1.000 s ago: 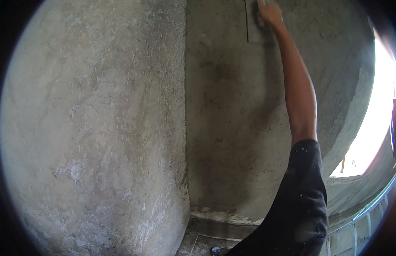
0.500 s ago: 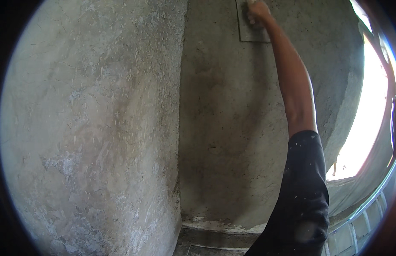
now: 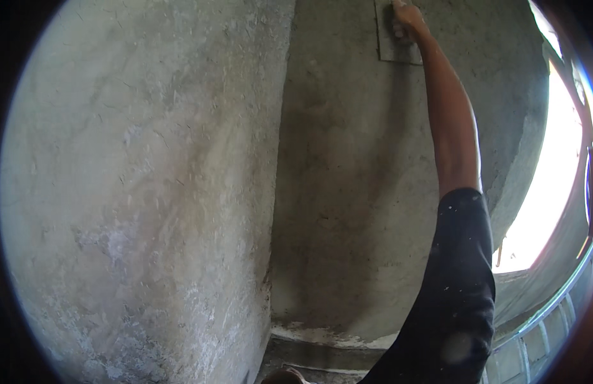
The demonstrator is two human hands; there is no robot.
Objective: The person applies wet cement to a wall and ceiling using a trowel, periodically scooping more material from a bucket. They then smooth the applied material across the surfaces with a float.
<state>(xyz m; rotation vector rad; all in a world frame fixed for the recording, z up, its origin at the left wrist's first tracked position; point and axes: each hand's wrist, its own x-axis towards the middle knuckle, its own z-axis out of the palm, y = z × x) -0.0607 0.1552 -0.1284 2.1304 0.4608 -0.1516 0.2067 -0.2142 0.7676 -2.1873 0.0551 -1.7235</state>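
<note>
My right hand is raised high at the top of the view, with its fingers closed round the handle of a flat rectangular plastering float. The float's plate lies against the grey rendered wall, and its upper end runs out of the picture. My bare forearm and dark, speckled sleeve reach up from the lower right. My left hand is not identifiable anywhere in the picture.
A rough, pale-patched wall meets the rendered one at a corner on the left. To the right is a bright opening, with a curved ribbed edge below. A ledge runs along the wall's foot. A small rounded shape shows at the bottom edge.
The view has shifted a little, so the float and my right hand appear farther right, along with the wall corner. A small rounded shape has come in at the bottom edge.
</note>
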